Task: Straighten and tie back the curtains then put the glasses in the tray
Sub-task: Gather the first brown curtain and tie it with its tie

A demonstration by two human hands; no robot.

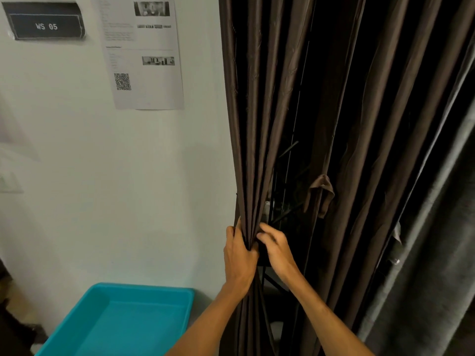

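A dark brown curtain [257,111] hangs beside the white wall, its pleats gathered into a narrow bunch at waist height. My left hand [239,258] is clenched around that bunch from the left. My right hand [276,247] presses against the same bunch from the right, fingers curled on the fabric. A brown tie-back strap [322,194] dangles loose against a second brown panel [372,124] to the right. A turquoise tray [123,322] sits low on the left with nothing in it. No glasses are in view.
A grey curtain [437,240] hangs at the far right. The wall carries a black "WS 05" sign [46,23] and a printed sheet [144,52] with a QR code. A dark window frame shows in the gap between the brown panels.
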